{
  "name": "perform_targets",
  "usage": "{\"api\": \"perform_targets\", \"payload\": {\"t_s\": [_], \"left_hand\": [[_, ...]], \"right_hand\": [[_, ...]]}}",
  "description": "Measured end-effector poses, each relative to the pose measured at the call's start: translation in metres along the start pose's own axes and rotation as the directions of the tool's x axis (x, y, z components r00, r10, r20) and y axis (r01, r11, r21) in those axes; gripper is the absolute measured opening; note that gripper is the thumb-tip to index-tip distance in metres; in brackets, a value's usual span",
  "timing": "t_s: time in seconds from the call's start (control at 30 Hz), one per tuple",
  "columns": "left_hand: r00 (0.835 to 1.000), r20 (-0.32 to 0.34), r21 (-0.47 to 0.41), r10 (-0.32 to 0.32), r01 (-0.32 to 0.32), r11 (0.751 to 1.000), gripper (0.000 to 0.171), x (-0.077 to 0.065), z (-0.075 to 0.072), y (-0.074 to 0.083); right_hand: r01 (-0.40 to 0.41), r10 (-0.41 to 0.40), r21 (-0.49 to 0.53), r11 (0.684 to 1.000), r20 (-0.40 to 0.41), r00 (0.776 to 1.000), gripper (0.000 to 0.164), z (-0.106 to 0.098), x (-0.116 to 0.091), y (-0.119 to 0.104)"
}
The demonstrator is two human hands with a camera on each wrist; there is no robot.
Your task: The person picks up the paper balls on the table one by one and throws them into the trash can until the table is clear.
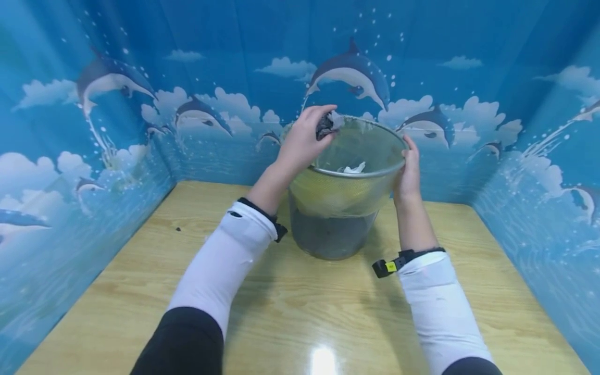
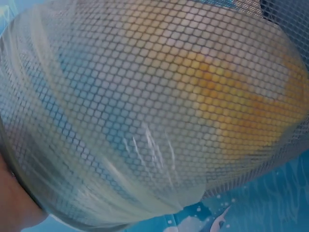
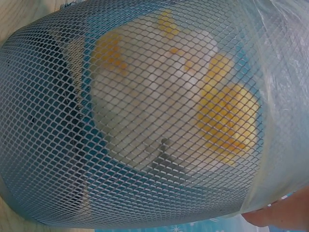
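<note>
A grey mesh wastebasket (image 1: 328,237) stands slightly tilted on the table, its metal rim lined with a translucent plastic bag (image 1: 337,195) folded down outside. My left hand (image 1: 302,138) is at the rim's left side, holding a dark, crumpled thing (image 1: 324,126) with a whitish edge between thumb and fingers; its kind is unclear. On the opposite side, my right hand (image 1: 409,169) grips the rim and the folded bag. A white crumpled piece (image 1: 354,168) shows inside. Through the mesh, the right wrist view has white and yellow contents (image 3: 154,92), blurred by the liner.
The wood-grain table (image 1: 300,312) carries a small dark speck (image 1: 178,229) on the left. A blue curtain with dolphins (image 1: 351,73) encloses the back and both sides, close behind the wastebasket. Wrist straps with cameras (image 1: 391,266) sit over white sleeves.
</note>
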State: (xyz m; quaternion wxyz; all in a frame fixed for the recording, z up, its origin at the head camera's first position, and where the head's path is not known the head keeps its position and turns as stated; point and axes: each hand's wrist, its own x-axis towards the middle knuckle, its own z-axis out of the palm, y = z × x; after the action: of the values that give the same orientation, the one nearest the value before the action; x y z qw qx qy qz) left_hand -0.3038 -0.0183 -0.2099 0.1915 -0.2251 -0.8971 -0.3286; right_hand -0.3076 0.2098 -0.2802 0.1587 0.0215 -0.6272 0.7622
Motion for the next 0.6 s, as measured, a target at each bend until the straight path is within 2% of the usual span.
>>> {"api": "perform_targets", "payload": {"t_s": [0.33,0.6], "left_hand": [[0.994,0.098,0.037,-0.042,0.039,0.999,0.062,0.0048,0.0027,0.0084],[0.989,0.145,0.049,-0.012,0.005,0.999,0.065,0.0043,0.0011,0.0093]], "right_hand": [[0.001,-0.001,0.000,1.000,0.003,1.000,0.060,0.0001,-0.0006,-0.0015],[-0.013,0.013,-0.002,1.000,0.002,1.000,0.059,-0.0001,-0.0006,0.0000]]}}
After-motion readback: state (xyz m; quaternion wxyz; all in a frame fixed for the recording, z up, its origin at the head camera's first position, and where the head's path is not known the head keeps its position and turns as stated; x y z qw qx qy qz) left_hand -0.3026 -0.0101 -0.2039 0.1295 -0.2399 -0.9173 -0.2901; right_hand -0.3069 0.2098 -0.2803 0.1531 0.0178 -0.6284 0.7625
